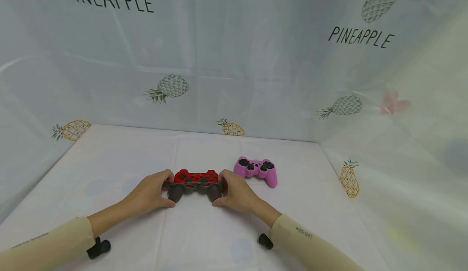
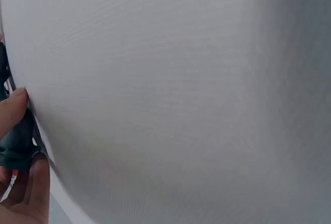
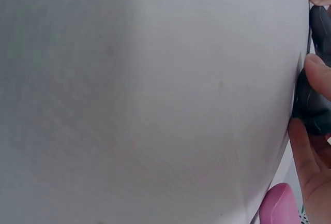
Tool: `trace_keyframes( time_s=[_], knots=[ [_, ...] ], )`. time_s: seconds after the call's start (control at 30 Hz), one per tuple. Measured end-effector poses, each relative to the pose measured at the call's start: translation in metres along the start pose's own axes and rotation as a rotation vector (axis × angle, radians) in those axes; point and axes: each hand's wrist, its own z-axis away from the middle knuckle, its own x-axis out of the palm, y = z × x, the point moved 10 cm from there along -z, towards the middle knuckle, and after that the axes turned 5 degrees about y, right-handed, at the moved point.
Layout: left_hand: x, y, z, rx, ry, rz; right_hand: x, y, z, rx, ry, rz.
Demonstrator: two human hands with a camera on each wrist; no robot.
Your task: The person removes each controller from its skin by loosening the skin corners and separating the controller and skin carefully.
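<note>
A red game controller (image 1: pixel 196 176) with dark handles and a grey, skin-like edge along its near side lies on the white cloth, its handles toward me. My left hand (image 1: pixel 151 190) grips its left end, thumb at the near side of the handle and fingers at the far side. At the other end, my right hand (image 1: pixel 235 190) holds the right handle the same way. Both wrist views catch only part of this: the dark handle (image 2: pixel 18 133) between left thumb and fingers, and the dark handle (image 3: pixel 312 100) between right thumb and fingers.
Just behind my right hand lies a pink game controller (image 1: pixel 256 168) with black buttons. White cloth (image 1: pixel 204 238) covers the table, and pineapple-printed sheets (image 1: pixel 234 51) hang at the back and sides. Beige sleeves (image 1: pixel 55 238) cover both forearms.
</note>
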Motion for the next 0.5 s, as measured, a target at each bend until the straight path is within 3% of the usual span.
trace_keyframes(
  time_s=[0.23,0.5],
  knots=[
    [0.0021,-0.0070,-0.0020,-0.044,-0.009,0.094,0.0013,0.0026,-0.0039,0.023,-0.021,-0.016],
    [0.0041,-0.0098,-0.0052,-0.009,-0.045,0.109,0.0014,0.0065,-0.0061,0.045,-0.042,-0.050]
  ],
)
